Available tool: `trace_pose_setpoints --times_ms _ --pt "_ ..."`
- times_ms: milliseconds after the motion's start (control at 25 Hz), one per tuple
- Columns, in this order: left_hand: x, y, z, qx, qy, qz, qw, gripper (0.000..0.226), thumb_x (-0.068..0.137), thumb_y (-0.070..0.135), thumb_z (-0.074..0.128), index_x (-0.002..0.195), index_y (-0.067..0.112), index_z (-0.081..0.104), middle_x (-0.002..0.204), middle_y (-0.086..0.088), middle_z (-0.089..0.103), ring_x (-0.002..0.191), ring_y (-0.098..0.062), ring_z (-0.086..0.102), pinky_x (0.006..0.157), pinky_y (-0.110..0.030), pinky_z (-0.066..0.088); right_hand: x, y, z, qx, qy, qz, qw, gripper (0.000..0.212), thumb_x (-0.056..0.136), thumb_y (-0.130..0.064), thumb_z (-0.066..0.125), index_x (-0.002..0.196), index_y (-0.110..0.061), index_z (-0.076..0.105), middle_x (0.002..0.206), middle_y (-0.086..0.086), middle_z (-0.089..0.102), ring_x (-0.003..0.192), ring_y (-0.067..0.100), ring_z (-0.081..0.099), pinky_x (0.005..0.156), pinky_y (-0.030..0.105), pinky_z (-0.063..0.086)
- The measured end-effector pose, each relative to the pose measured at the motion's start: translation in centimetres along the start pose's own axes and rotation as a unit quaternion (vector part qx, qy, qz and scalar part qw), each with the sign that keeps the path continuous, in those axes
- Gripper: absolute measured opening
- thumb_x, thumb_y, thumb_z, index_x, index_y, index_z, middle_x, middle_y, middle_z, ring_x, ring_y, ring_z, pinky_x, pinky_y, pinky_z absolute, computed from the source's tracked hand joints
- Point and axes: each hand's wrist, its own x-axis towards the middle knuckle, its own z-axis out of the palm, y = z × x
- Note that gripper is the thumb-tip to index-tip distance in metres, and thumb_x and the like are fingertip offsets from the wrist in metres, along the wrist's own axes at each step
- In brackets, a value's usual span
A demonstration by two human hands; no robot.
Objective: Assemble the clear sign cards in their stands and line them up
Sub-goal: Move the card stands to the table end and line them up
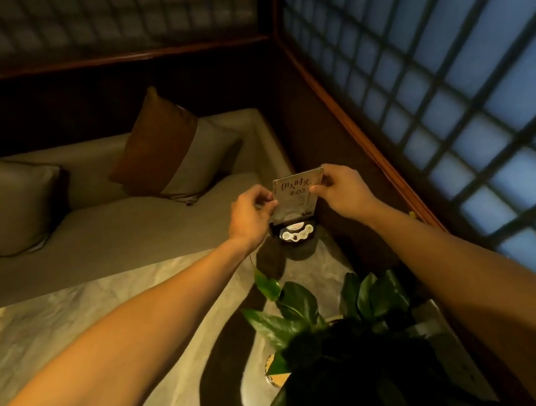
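A clear sign card with dark printed characters stands upright at the far right corner of the marble table. Its lower edge meets a dark stand with a white oval panel of small buttons on its front. My left hand pinches the card's left edge. My right hand pinches its right edge near the top. Whether the card sits fully in the stand's slot cannot be told.
A leafy potted plant stands on the table close in front of the stand, between my forearms. Beyond the table is a cushioned bench with two pillows. A wooden rail and a lattice window run along the right.
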Motion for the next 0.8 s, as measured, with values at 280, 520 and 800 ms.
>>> trace_pose_setpoints --times_ms 280,520,800 --pt "4.9 -4.0 7.0 -0.002 -0.022 -0.049 0.999 0.015 0.089 0.006 0.070 0.082 0.015 0.061 0.084 -0.004 0.064 0.080 -0.017 0.059 0.075 -0.037 0.052 3.7 7.4 1.8 -0.025 0.003 0.056 0.998 0.015 0.096 -0.014 0.062 0.108 -0.016 0.070 0.095 -0.008 0.063 0.080 0.003 0.056 0.067 0.017 0.041" --pt "5.9 -5.9 9.4 -0.004 -0.067 -0.076 0.995 0.013 0.091 0.006 0.068 0.083 0.013 0.062 0.084 -0.002 0.061 0.079 -0.013 0.055 0.069 -0.019 0.047 4.8 10.7 3.0 0.001 -0.015 0.104 0.994 0.012 0.097 -0.011 0.060 0.101 -0.021 0.066 0.088 -0.015 0.060 0.094 0.010 0.061 0.072 0.017 0.047" --pt "6.3 -7.3 9.7 0.015 -0.065 -0.080 0.995 0.007 0.091 0.009 0.069 0.086 0.012 0.065 0.089 -0.003 0.064 0.084 -0.014 0.057 0.072 -0.027 0.048 5.1 11.5 4.1 0.012 -0.021 0.116 0.993 0.016 0.099 -0.013 0.056 0.111 -0.017 0.066 0.106 -0.006 0.065 0.100 0.011 0.060 0.076 0.018 0.047"
